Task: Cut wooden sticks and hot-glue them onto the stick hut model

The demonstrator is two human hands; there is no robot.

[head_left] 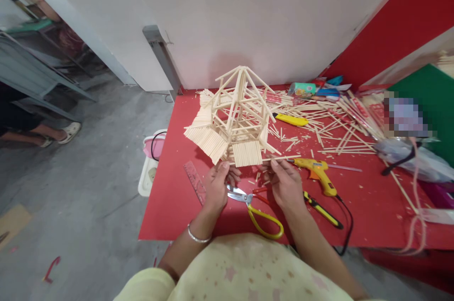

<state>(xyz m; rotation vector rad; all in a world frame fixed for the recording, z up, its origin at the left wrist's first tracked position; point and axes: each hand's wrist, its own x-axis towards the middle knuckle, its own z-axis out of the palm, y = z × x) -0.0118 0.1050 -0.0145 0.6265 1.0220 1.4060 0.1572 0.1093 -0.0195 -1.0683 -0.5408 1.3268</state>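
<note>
On the red counter [166, 216], the stick model [235, 104] stands ahead of you. Your right hand [285, 179] pinches a thin stick [292, 157] near the front panel [247, 154]; your left hand [217, 181] is beside the panel's lower left corner, grip indeterminable. Scissors [249, 198] lie between your forearms

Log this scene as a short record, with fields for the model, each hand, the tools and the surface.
Model: stick frame, peaked on top, slatted panels around its lower part
Left hand: fingertips at the model's near edge; grip unclear
Right hand: thumb and fingers pinching a thin stick
Tools: scissors between the forearms; glue gun and black-and-yellow cutter right of the right hand; yellow cutter beyond; ruler left of the left hand
Surface: red tabletop, loose sticks strewn right of the model
</note>
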